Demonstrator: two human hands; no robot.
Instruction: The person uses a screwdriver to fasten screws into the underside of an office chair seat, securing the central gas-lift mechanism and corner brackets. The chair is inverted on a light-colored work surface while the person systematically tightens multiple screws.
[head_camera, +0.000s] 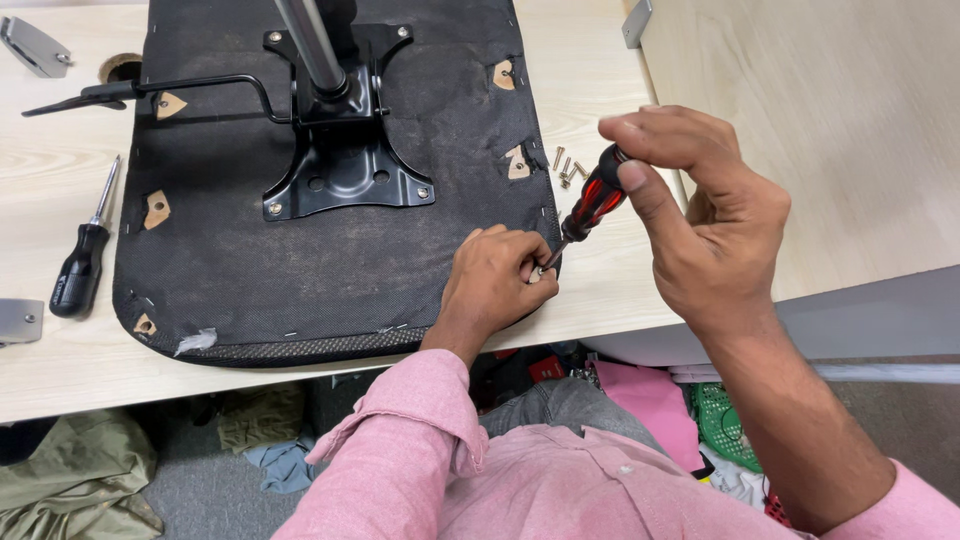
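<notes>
Fingers of right hand (700, 215) closed around red-and-black screwdriver (597, 197), tip angled down to the seat's right front corner. Left hand (495, 280) fingers pinched narrow on a small fastener at the tip. Upturned chair seat (300, 270) lies at desk (600, 290) front edge. Loose screws (566, 166) beside seat's right edge; black screwdriver (85, 255) near left edge.

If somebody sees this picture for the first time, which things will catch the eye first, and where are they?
The big black upturned chair seat lies across the light wooden table, a black metal plate bolted at its middle. At its right edge, the right hand grips a red-and-black screwdriver, while the left hand pinches at its tip. Another black screwdriver lies far left.
</notes>
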